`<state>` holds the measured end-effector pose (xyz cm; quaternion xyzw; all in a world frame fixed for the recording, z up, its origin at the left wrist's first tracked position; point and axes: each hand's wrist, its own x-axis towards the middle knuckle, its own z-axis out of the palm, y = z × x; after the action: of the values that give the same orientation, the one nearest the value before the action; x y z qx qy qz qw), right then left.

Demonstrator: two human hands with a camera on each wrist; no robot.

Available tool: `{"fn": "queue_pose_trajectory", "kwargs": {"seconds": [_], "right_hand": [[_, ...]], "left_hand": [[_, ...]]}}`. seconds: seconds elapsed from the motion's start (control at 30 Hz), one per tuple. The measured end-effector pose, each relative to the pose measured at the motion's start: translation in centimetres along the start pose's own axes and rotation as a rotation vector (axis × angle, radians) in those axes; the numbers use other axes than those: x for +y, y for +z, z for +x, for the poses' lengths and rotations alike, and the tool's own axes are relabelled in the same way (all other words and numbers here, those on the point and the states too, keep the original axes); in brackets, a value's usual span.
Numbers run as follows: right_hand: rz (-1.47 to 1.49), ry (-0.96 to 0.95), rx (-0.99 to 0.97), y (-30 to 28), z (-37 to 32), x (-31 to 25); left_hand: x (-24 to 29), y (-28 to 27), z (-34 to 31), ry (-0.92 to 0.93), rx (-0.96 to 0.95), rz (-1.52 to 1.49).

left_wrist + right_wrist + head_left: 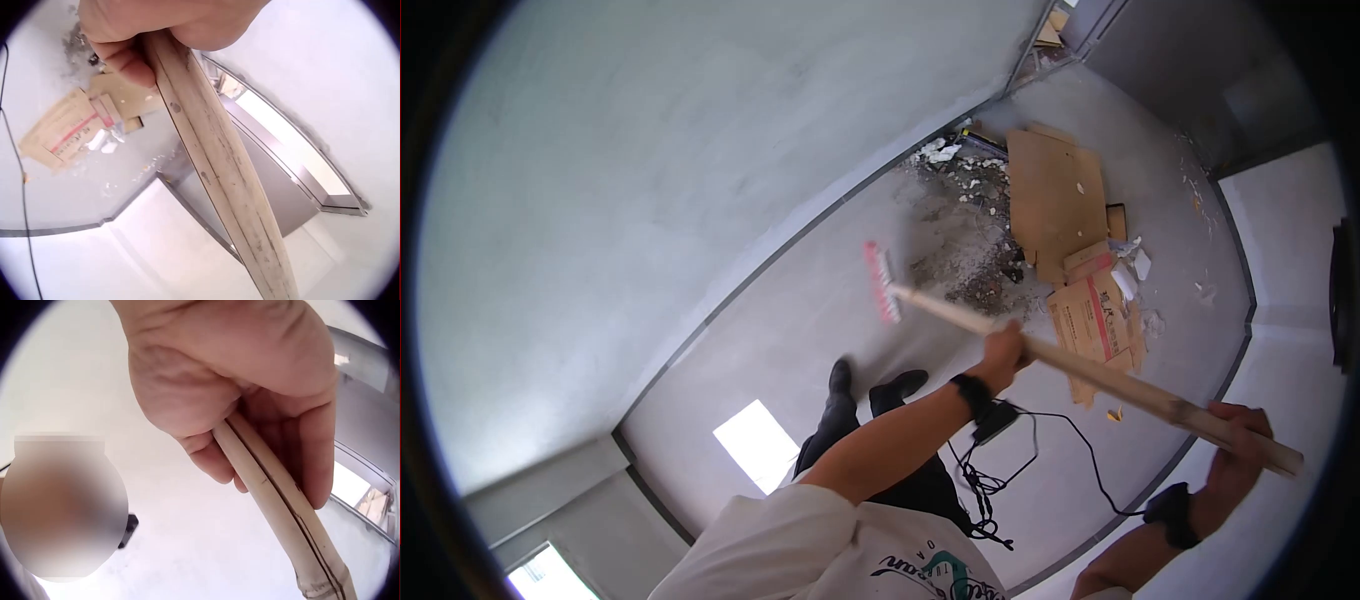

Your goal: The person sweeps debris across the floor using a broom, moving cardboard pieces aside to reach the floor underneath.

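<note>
Head view: gripping long pale wooden broom handle (1100, 375) with left hand (1003, 352) at mid-shaft, right hand (1238, 445) clenched near upper end. Red brush head (880, 282) motion-blurred, low over grey floor (800, 330), contact unclear; just beside rubble pile (970, 245) and flattened brown cardboard (1055, 195).
Left wrist view: fingers (128, 62) curled round handle, hand cut off by top edge.
Right wrist view: fingers (315, 450) wrapped round handle; shaft tip cropped at bottom edge.

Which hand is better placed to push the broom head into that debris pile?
Left, probably. The left hand grips the broom handle lower down, nearer the broom head and debris pile; the right hand holds the far top end.
</note>
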<state>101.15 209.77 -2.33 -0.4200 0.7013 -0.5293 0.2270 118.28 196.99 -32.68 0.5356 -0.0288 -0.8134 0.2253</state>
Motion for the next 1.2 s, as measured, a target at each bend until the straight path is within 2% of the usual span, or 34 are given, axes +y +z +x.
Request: {"fn": "queue_pose_trajectory", "kwargs": {"seconds": [0.07, 0.13, 0.17, 0.2, 0.23, 0.3, 0.37, 0.4, 0.43, 0.53, 0.6, 0.67, 0.73, 0.8, 0.83, 0.87, 0.9, 0.93, 1.0, 1.07, 1.13, 1.2], "right_hand": [[-0.020, 0.142, 0.029, 4.4, -0.6, 0.4], [0.033, 0.234, -0.092, 7.5, -0.7, 2.1], [0.049, 0.241, -0.167, 9.0, -0.6, 2.7], [0.050, 0.326, -0.237, 10.2, -0.8, 2.9], [0.025, 0.276, -0.236, 10.9, -1.4, 2.4], [-0.009, 0.241, -0.239, 11.7, -1.9, 1.5], [-0.076, 0.088, -0.119, 12.4, -1.7, 0.4], [-0.077, 0.078, -0.120, 12.7, -1.2, 0.3], [-0.130, 0.065, -0.084, 12.3, -1.0, 0.2], [-0.226, 0.092, 0.018, 10.9, -0.1, -0.7], [-0.322, -0.056, 0.007, 9.4, -0.7, -1.2], [-0.276, -0.228, 0.055, 6.5, -1.7, -0.8], [-0.269, -0.218, 0.177, 3.1, -3.4, -1.3], [-0.112, -0.050, 0.277, -1.7, -5.1, -1.8], [-0.124, -0.049, 0.431, -1.3, -5.1, -2.3], [-0.135, -0.032, 0.469, -0.9, -5.3, -2.6], [0.060, -0.012, 0.567, -0.7, -5.3, -2.8], [0.251, 0.003, 0.664, 0.0, -5.0, -3.1], [0.286, 0.003, 0.706, 3.3, -2.8, -3.8], [0.386, 0.029, 0.555, 6.6, -0.4, -3.7], [0.277, 0.101, 0.519, 11.6, 3.1, -2.1], [0.267, 0.106, 0.453, 16.3, 5.8, -0.6]], "left_hand": [[-1.8, -4.6, 1.0, -0.112, 0.106, 0.013], [-3.4, -8.9, 4.1, -0.210, 0.129, -0.041], [-3.3, -10.0, 5.2, -0.265, 0.186, -0.039], [-3.5, -10.5, 6.0, -0.319, 0.248, -0.040], [-3.8, -10.6, 7.0, -0.286, 0.221, 0.048], [-3.3, -8.8, 8.5, -0.153, 0.006, -0.056], [-1.9, -5.8, 11.8, -0.198, -0.042, 0.005], [-1.3, -4.4, 13.8, -0.111, -0.141, 0.033], [-1.1, -3.4, 15.0, -0.033, -0.234, 0.061], [2.6, 1.5, 13.3, -0.101, -0.207, 0.045], [4.2, 3.7, 12.6, -0.046, -0.311, 0.079], [4.4, 6.3, 9.3, -0.125, -0.360, -0.064], [3.3, 8.2, 5.6, -0.161, -0.362, -0.090], [0.9, 8.8, 3.1, -0.234, -0.355, -0.116], [-0.5, 8.6, 2.4, -0.281, -0.325, -0.103], [-1.9, 8.0, 1.9, -0.330, -0.292, -0.085], [-2.7, 7.2, 1.0, -0.404, -0.271, -0.088], [-3.1, 6.4, 0.4, -0.482, -0.246, -0.092], [-4.0, 3.9, 0.7, -0.651, -0.172, -0.165], [-3.0, 1.7, 1.6, -0.764, -0.103, -0.133], [-3.2, -1.3, 5.4, -0.841, -0.001, -0.151], [-2.8, -3.4, 10.2, -0.791, 0.013, -0.072]]}}
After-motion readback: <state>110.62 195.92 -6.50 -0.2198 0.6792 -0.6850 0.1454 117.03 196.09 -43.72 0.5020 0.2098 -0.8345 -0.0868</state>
